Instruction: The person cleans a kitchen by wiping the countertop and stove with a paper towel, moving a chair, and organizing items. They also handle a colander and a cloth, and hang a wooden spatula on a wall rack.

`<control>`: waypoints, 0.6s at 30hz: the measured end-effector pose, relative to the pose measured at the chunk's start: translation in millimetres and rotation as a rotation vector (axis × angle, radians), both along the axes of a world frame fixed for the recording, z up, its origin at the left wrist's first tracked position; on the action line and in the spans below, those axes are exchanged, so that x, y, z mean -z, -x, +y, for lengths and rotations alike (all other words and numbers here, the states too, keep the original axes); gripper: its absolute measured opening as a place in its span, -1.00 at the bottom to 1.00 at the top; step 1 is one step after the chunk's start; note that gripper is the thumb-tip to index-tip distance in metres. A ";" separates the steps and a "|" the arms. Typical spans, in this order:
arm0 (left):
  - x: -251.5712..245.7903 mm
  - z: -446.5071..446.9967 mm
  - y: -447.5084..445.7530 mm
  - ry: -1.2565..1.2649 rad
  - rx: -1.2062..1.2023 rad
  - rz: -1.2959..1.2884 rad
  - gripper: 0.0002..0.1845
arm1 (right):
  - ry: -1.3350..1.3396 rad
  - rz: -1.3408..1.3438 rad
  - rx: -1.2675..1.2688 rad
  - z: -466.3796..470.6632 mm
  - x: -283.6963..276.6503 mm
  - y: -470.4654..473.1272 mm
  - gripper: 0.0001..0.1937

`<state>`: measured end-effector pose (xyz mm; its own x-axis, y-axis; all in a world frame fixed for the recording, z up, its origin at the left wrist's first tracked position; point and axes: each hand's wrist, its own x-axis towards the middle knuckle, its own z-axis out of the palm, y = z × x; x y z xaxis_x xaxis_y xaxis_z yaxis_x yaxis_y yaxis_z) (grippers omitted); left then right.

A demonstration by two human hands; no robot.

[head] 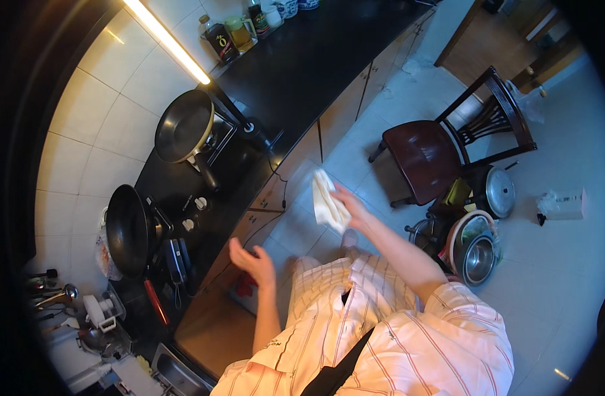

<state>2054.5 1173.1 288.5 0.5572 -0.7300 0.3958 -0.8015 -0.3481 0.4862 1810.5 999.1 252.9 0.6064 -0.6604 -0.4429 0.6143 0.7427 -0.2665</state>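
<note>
My right hand (351,204) grips a folded cream cloth (328,202), held out over the tiled floor in front of me. Bare of any object, my left hand (253,262) hovers beside the counter's front edge with its fingers apart. To its left on the black gas stove (211,198) sits a dark wok (128,230) with a red handle. A frying pan (183,129) with a black handle rests on the far burner. Two white control knobs (200,203) show between the pans. Close to the wok handle lies a dark boxy device (177,265) with a strap.
A lit tube lamp (169,42) stands on the black countertop (302,64), its cable (284,190) hanging over the edge. Sauce bottles (218,39) line the wall. At right are a wooden chair (423,156), stacked basins (475,247) and a lidded pot (499,192). A sink (176,371) is lower left.
</note>
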 end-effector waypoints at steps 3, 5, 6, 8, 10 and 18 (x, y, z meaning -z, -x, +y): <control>-12.7 -21.3 64.4 -0.052 0.094 0.118 -0.34 | 0.454 0.450 -0.003 -76.7 -19.0 -45.6 -0.56; -10.5 -31.7 90.9 -0.047 0.150 0.190 -0.33 | 0.694 0.754 0.028 -114.1 -22.3 -86.5 -0.68; -15.6 -37.5 103.5 -0.080 0.165 0.219 -0.33 | 0.766 0.912 -0.056 -129.0 -22.2 -105.3 -0.70; -24.6 -55.8 119.2 -0.118 0.220 0.247 -0.33 | 1.348 1.132 0.082 -144.8 -1.6 -126.5 -0.73; -26.1 -66.2 126.9 -0.153 0.256 0.252 -0.33 | 1.705 1.227 -0.093 -148.0 13.2 -137.3 -0.74; -29.2 -155.3 128.4 -0.161 0.301 0.369 -0.40 | 1.831 1.440 0.022 -277.1 11.2 -53.9 -0.73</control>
